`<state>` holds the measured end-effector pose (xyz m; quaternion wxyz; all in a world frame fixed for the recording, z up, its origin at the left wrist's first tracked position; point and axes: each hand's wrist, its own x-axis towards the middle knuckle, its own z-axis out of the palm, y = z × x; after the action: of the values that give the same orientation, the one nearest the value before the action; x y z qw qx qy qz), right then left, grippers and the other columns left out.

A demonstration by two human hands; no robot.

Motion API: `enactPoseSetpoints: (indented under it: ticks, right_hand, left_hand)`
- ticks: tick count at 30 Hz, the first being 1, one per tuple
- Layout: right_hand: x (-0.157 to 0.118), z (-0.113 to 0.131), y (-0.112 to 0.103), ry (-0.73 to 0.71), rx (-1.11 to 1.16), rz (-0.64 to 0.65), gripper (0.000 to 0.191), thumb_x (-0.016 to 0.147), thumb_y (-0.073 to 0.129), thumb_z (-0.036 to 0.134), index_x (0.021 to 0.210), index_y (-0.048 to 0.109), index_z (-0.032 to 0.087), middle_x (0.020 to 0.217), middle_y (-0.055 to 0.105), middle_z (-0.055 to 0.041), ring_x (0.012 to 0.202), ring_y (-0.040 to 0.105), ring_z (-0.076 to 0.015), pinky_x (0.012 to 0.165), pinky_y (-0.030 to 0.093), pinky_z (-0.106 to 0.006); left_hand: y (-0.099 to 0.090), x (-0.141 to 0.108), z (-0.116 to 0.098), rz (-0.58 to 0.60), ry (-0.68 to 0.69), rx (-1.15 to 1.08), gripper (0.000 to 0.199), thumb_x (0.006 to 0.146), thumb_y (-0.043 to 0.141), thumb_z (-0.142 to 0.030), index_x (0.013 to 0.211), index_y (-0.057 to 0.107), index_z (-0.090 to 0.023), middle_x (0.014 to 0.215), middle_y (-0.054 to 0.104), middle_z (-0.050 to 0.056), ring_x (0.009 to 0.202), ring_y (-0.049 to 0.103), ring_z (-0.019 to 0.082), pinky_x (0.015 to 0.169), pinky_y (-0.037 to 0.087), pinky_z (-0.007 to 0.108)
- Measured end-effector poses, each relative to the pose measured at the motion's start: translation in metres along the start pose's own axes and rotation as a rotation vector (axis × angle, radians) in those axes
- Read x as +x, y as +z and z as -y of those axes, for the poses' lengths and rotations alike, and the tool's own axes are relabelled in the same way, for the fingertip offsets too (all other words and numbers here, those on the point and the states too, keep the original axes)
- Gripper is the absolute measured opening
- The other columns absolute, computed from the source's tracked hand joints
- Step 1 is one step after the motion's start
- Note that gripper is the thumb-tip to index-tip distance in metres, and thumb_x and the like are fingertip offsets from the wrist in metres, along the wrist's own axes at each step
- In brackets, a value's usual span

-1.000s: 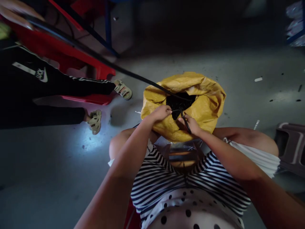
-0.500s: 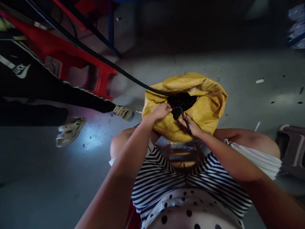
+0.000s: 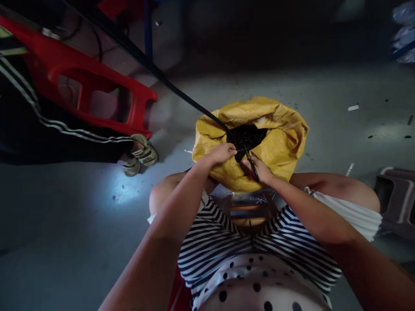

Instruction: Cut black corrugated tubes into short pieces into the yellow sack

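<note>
Between my knees stands a yellow woven sack point(image 3: 285, 129) with its mouth open and rolled outward. Small black pieces point(image 3: 248, 136) lie inside, too dark to make out singly. My left hand point(image 3: 222, 153) is over the sack's near left rim, thumb and fingers pinched on a small thin piece. My right hand point(image 3: 261, 169) grips black-handled scissors point(image 3: 252, 166), whose tips point up into the sack's mouth, close to my left fingertips. A long black strip point(image 3: 181, 96), like a cable, slants from the upper left into the sack.
At the left, a person's leg in black trousers point(image 3: 65, 134) and sandals point(image 3: 144, 151) is beside a red plastic stool point(image 3: 106, 90). A grey-brown stool point(image 3: 400, 198) stands at the right. Small scraps point(image 3: 353, 107) lie on the grey floor.
The person at the left has shifted their feet, which are now close together. The black strip has swung and hangs straighter. My hands have hardly moved.
</note>
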<state>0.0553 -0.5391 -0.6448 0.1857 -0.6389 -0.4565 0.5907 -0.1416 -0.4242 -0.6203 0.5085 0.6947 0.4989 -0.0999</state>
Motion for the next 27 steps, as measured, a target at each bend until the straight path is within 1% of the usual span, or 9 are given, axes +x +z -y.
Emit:
enactPoseSetpoints:
  ticks: [2, 7, 11, 14, 16, 19, 23, 25, 27]
  right_hand:
    - [0.001, -0.002, 0.0, -0.003, -0.017, -0.002, 0.05, 0.089, 0.053, 0.073, 0.084, 0.051, 0.024, 0.065, 0.055, 0.0011, 0.063, 0.055, -0.0184, 0.062, 0.043, -0.031]
    - [0.004, -0.005, -0.004, -0.059, -0.063, -0.058, 0.054, 0.087, 0.054, 0.076, 0.081, 0.054, 0.022, 0.067, 0.058, -0.0004, 0.066, 0.056, -0.0191, 0.065, 0.043, -0.032]
    - [0.006, -0.01, -0.004, -0.076, -0.095, -0.062, 0.055, 0.088, 0.054, 0.076, 0.078, 0.053, 0.022, 0.065, 0.056, -0.0001, 0.065, 0.054, -0.0183, 0.064, 0.042, -0.031]
    - [0.007, -0.012, -0.003, -0.086, -0.084, -0.087, 0.057, 0.087, 0.054, 0.077, 0.075, 0.052, 0.022, 0.062, 0.054, 0.0005, 0.061, 0.051, -0.017, 0.062, 0.04, -0.031]
    - [0.006, -0.013, -0.003, -0.073, -0.065, -0.097, 0.058, 0.085, 0.056, 0.079, 0.077, 0.054, 0.022, 0.061, 0.052, 0.0015, 0.06, 0.049, -0.016, 0.06, 0.038, -0.03]
    - [0.004, -0.011, -0.003, -0.034, -0.005, -0.053, 0.059, 0.083, 0.058, 0.079, 0.087, 0.058, 0.021, 0.065, 0.053, 0.0026, 0.06, 0.049, -0.0152, 0.059, 0.038, -0.028]
    - [-0.001, -0.003, -0.004, -0.007, 0.053, 0.037, 0.056, 0.087, 0.054, 0.077, 0.092, 0.058, 0.022, 0.072, 0.057, 0.0018, 0.066, 0.055, -0.016, 0.063, 0.044, -0.029]
    - [-0.003, 0.002, -0.005, 0.014, 0.045, 0.05, 0.054, 0.087, 0.056, 0.076, 0.093, 0.058, 0.022, 0.074, 0.059, 0.0015, 0.068, 0.056, -0.0166, 0.065, 0.045, -0.03]
    - [-0.004, 0.006, -0.006, 0.038, 0.042, 0.05, 0.053, 0.088, 0.056, 0.075, 0.095, 0.058, 0.023, 0.075, 0.059, 0.0014, 0.069, 0.057, -0.0172, 0.066, 0.046, -0.03]
  left_hand:
    - [-0.002, 0.0, 0.002, 0.004, -0.01, 0.01, 0.021, 0.093, 0.057, -0.031, 0.087, 0.07, -0.017, 0.069, 0.066, 0.002, 0.064, 0.058, 0.016, 0.067, 0.043, 0.027]
    - [-0.007, -0.003, 0.004, -0.047, -0.089, 0.079, 0.02, 0.094, 0.058, -0.029, 0.098, 0.073, -0.016, 0.073, 0.069, 0.004, 0.071, 0.061, 0.019, 0.071, 0.043, 0.029]
    - [-0.008, -0.004, 0.004, -0.059, -0.098, 0.112, 0.019, 0.094, 0.06, -0.028, 0.1, 0.074, -0.017, 0.083, 0.072, 0.007, 0.078, 0.063, 0.021, 0.074, 0.044, 0.03]
    - [-0.008, -0.004, 0.003, -0.069, -0.111, 0.126, 0.018, 0.093, 0.062, -0.027, 0.102, 0.075, -0.017, 0.092, 0.074, 0.008, 0.082, 0.065, 0.022, 0.077, 0.045, 0.031]
    - [-0.009, -0.004, 0.003, -0.076, -0.119, 0.128, 0.019, 0.093, 0.062, -0.027, 0.103, 0.075, -0.018, 0.096, 0.075, 0.009, 0.086, 0.066, 0.022, 0.078, 0.046, 0.031]
    - [-0.011, -0.004, 0.002, -0.134, -0.133, 0.117, 0.02, 0.094, 0.061, -0.027, 0.105, 0.074, -0.017, 0.102, 0.076, 0.01, 0.092, 0.067, 0.023, 0.082, 0.047, 0.032]
    - [-0.01, -0.002, 0.004, -0.189, -0.125, 0.08, 0.019, 0.094, 0.061, -0.028, 0.105, 0.074, -0.019, 0.098, 0.076, 0.008, 0.095, 0.068, 0.023, 0.085, 0.049, 0.03]
    - [-0.007, 0.0, 0.008, -0.195, -0.105, 0.056, 0.019, 0.092, 0.062, -0.028, 0.103, 0.074, -0.019, 0.097, 0.076, 0.007, 0.094, 0.068, 0.023, 0.084, 0.049, 0.031]
    - [-0.003, 0.002, 0.011, -0.183, -0.064, -0.004, 0.019, 0.091, 0.062, -0.028, 0.102, 0.074, -0.018, 0.092, 0.075, 0.007, 0.089, 0.068, 0.022, 0.082, 0.05, 0.031]
